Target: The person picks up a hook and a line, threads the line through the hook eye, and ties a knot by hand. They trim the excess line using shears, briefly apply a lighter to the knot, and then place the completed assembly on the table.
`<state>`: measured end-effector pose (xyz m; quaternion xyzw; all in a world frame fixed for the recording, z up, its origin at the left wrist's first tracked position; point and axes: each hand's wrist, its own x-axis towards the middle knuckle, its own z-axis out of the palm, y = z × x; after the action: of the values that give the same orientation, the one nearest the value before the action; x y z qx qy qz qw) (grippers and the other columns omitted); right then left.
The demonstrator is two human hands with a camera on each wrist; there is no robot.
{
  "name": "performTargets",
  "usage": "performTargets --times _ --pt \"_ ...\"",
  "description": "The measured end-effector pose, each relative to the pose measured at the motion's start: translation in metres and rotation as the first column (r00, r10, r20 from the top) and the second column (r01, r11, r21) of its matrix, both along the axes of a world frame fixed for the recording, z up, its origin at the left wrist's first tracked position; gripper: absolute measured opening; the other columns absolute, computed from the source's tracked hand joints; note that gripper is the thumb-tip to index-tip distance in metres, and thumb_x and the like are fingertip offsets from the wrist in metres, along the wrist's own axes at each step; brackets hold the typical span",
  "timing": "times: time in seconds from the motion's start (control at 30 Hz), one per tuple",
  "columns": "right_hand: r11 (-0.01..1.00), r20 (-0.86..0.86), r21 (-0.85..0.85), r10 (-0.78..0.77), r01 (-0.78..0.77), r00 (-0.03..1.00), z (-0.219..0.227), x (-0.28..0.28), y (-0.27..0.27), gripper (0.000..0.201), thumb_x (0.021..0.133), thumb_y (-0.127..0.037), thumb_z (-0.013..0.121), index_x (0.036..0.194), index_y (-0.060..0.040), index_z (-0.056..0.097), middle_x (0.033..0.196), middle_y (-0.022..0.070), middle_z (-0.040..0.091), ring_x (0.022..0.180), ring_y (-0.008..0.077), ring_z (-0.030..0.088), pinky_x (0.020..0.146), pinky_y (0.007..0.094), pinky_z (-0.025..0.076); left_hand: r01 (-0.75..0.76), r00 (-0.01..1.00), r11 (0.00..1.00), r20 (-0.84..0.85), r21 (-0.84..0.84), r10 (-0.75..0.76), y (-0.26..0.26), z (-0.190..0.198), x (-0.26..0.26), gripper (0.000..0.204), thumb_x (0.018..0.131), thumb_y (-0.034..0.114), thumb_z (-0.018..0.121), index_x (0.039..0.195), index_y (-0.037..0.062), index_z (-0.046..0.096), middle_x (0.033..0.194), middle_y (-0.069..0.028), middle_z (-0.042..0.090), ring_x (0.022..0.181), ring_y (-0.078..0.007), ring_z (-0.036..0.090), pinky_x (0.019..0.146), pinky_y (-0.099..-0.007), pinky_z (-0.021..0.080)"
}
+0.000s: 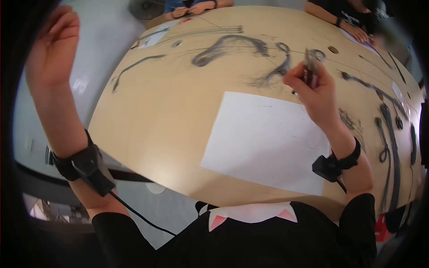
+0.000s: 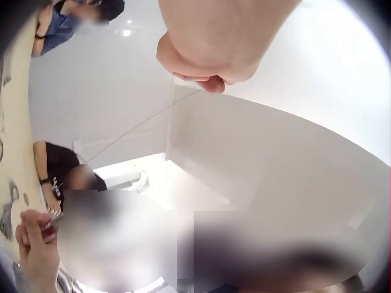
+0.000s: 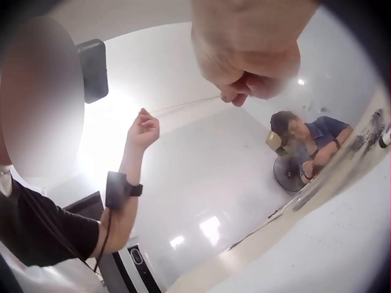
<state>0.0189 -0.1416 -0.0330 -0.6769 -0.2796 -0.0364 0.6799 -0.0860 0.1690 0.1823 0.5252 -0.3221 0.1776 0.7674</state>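
My left hand (image 1: 54, 56) is raised high off the table's left side, its fingertips pinched on a fine thread (image 2: 143, 122). The thread runs taut across to my right hand (image 1: 322, 96), whose curled fingers also grip a small hand tool (image 1: 310, 73) with pointed metal tips and dark reddish handles. That hand is over the far right corner of a white paper sheet (image 1: 263, 138). In the right wrist view, the thread (image 3: 183, 104) enters between the fingertips, which the hand partly hides. A few tiny dark bits lie on the sheet.
Beyond the paper, bundles of dark strands (image 1: 223, 42) spread over the wooden table (image 1: 147, 116). Bundled cords (image 1: 393, 156) and a tangle of loops (image 1: 351, 120) lie at the right. Two people sit across the table, their hands (image 1: 195, 10) on its far edge.
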Motion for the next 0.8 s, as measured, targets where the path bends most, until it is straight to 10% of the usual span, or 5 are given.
performTargets --times 0.27,0.6,0.63,0.67,0.8 --pt "0.994 0.036 -0.093 0.054 -0.050 0.998 -0.009 0.000 0.005 0.013 0.076 -0.004 0.061 0.073 -0.0046 0.048 0.064 -0.0055 0.044 0.058 0.0007 0.036 0.053 0.0149 0.031 -0.171 0.985 0.985 -0.028 0.037 0.172 0.122 0.052 -0.152 0.008 0.080 -0.002 0.038 0.083 -0.0012 0.045 0.067 -0.0046 0.029 0.062 -0.0159 0.032 0.055 -0.0252 0.029" --pt "0.966 0.027 -0.249 0.078 -0.069 0.997 -0.010 -0.005 0.009 0.013 0.075 -0.003 0.060 0.071 -0.0046 0.048 0.061 -0.0049 0.044 0.054 0.0013 0.035 0.049 0.0161 0.029 -0.797 0.485 0.467 -0.055 0.383 0.873 0.262 0.093 -0.333 0.036 0.085 0.002 0.036 0.121 -0.0010 0.040 0.108 -0.0064 0.051 0.066 -0.0062 0.036 0.057 -0.0170 0.032" --pt "0.967 0.026 -0.246 0.078 -0.069 0.997 -0.012 -0.005 0.010 0.013 0.075 -0.003 0.060 0.071 -0.0046 0.048 0.061 -0.0049 0.044 0.054 0.0013 0.035 0.049 0.0161 0.029 -0.841 0.079 -0.077 0.263 0.536 0.962 0.272 0.064 -0.302 0.040 0.086 0.005 0.038 0.125 0.0013 0.036 0.126 -0.0034 0.042 0.068 -0.0025 0.037 0.058 -0.0141 0.032" --pt "0.958 0.001 -0.276 0.082 -0.078 0.997 -0.013 -0.006 0.010 0.013 0.074 -0.003 0.060 0.071 -0.0045 0.048 0.061 -0.0047 0.044 0.054 0.0014 0.034 0.048 0.0162 0.028 -0.794 -0.022 -0.215 0.327 0.568 0.945 0.252 0.030 -0.258 0.039 0.083 0.005 0.039 0.122 0.0044 0.043 0.121 -0.0028 0.045 0.069 -0.0027 0.038 0.059 -0.0141 0.032" --pt "0.931 -0.045 -0.354 0.079 -0.089 0.996 -0.016 -0.008 0.012 0.014 0.073 -0.004 0.061 0.070 -0.0043 0.048 0.059 -0.0046 0.044 0.052 0.0017 0.034 0.047 0.0166 0.028 -0.588 0.128 -0.099 0.213 0.803 0.969 0.238 -0.100 -0.118 0.034 0.077 0.013 0.044 0.108 0.0077 0.056 0.096 -0.0001 0.057 0.068 -0.0073 0.043 0.057 -0.0195 0.035"
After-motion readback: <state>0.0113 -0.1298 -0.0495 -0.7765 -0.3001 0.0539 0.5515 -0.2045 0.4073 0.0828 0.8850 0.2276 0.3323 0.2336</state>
